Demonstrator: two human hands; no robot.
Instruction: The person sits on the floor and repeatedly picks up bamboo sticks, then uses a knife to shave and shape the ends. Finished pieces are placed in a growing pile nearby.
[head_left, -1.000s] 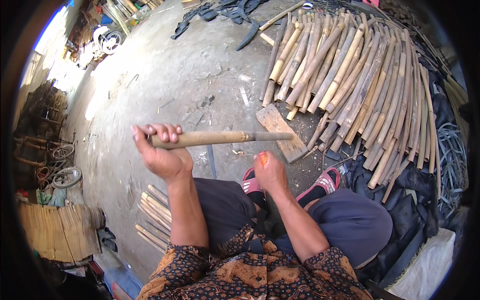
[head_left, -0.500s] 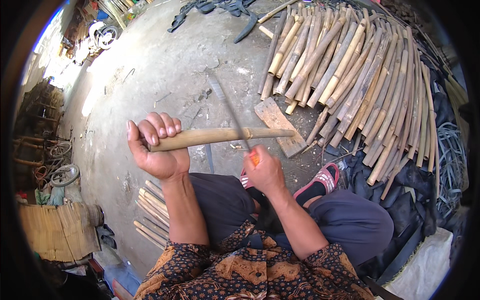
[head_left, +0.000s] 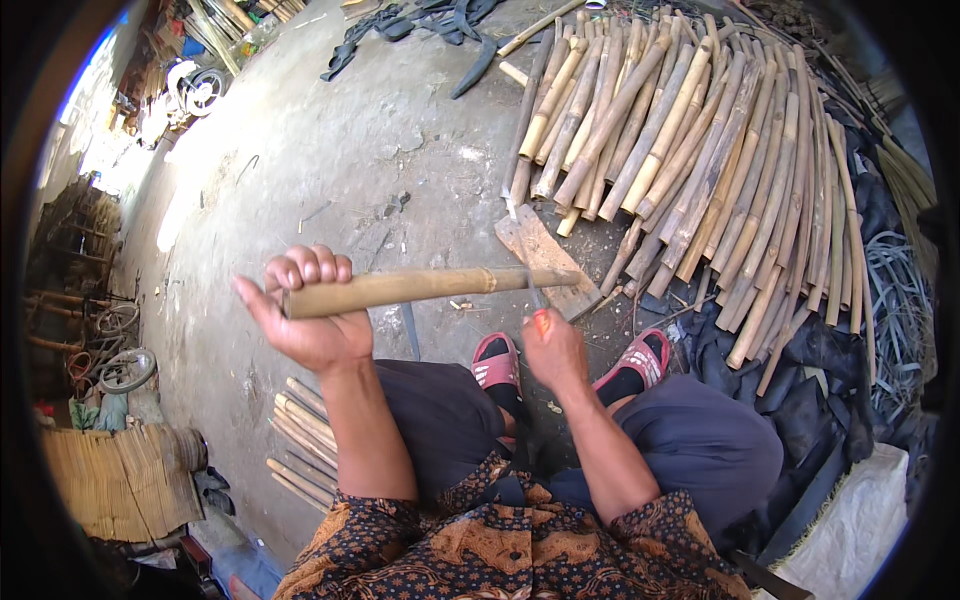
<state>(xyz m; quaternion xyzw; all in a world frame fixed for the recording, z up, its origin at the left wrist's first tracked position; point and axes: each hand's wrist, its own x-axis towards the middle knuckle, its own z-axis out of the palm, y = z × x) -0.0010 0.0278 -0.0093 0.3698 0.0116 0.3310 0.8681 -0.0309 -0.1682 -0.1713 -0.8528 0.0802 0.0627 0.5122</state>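
Note:
My left hand [head_left: 315,310] grips the near end of a bamboo pole [head_left: 410,288], its fingers curled over the top and the palm underneath. The pole reaches right, nearly level, and its far end lies over a small wooden board [head_left: 520,236] on the floor. In my closed right hand [head_left: 556,348] is the orange handle of a long, thin-bladed knife [head_left: 536,292]. Its blade is blurred and crosses the pole near the far end; whether it cuts into the bamboo I cannot tell.
A large pile of bamboo poles [head_left: 690,150] lies to the right, beside dark sheeting and grey strips [head_left: 895,310]. Several shorter bamboo pieces [head_left: 305,430] lie left of my legs. Black strips [head_left: 400,25] lie at the far side, and a white sack [head_left: 850,520] at lower right.
My right hand and the knife have moved right along the bamboo pole, from past its middle to near its far end. My left hand keeps its hold, a little further left.

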